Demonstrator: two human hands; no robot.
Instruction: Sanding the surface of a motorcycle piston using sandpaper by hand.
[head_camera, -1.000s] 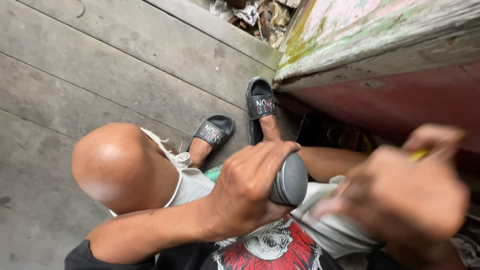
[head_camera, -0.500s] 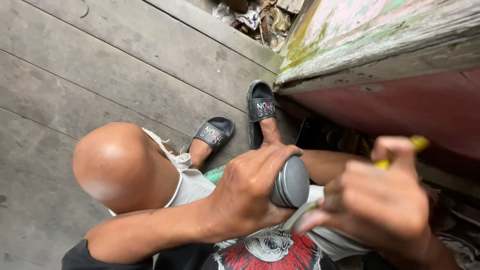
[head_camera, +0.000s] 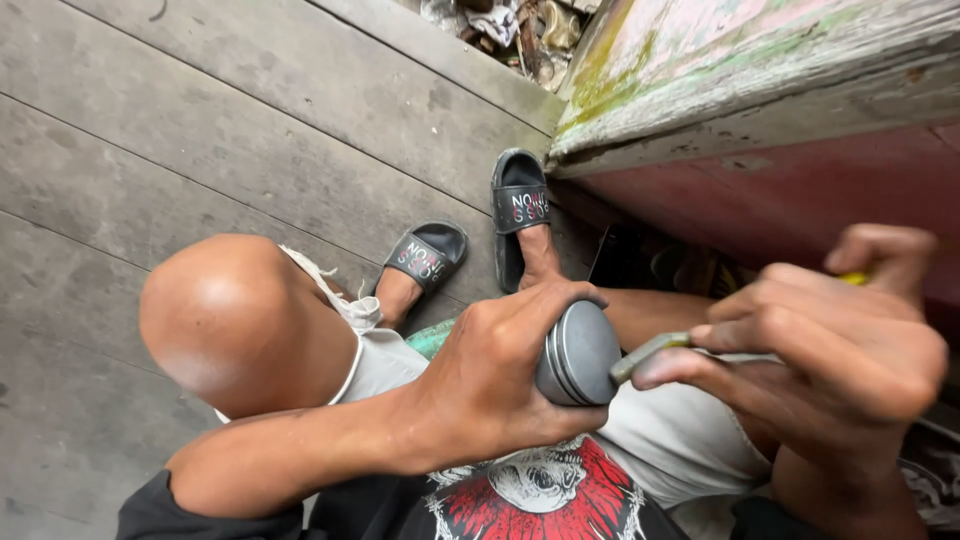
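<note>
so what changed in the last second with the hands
The right hand came in toward the grey tin, bringing the tip of its thin tool up to the tin's edge. The left hand kept its grip on the tin; the feet in black sandals stayed put.

grey plank floor (head_camera: 200, 130), weathered painted board (head_camera: 760, 80)

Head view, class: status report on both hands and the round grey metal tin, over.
Left hand grips round grey metal tin. Right hand holds thin tool at its rim. Nothing in the way.
</note>
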